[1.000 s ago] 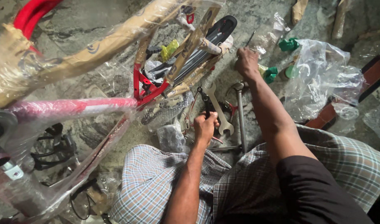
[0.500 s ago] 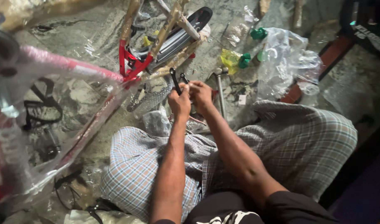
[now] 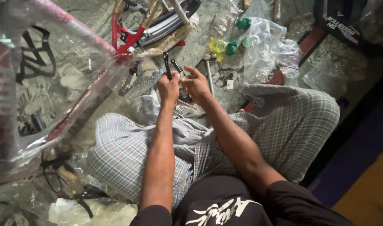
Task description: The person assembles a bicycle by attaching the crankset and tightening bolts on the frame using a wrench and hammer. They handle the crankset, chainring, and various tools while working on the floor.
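Observation:
My left hand (image 3: 169, 88) is closed around the handles of dark pliers (image 3: 167, 65), which stick up and away from me. My right hand (image 3: 196, 83) is right beside it, fingers curled on a small part at the pliers, too small to identify. Both hands hover above my knees in checked cloth (image 3: 128, 155). A red bicycle frame (image 3: 74, 29) wrapped in clear plastic lies to the left on the concrete floor.
A black mudguard (image 3: 166, 23) and taped frame tubes lie ahead. A metal tool (image 3: 208, 71) rests on the floor by my right hand. Clear plastic bags (image 3: 267, 50) with green and yellow pieces sit at the upper right. Black straps (image 3: 34, 54) lie left.
My right hand came back from the floor ahead and joined my left hand at the pliers. The view swung left and down, so the frame now sits further left.

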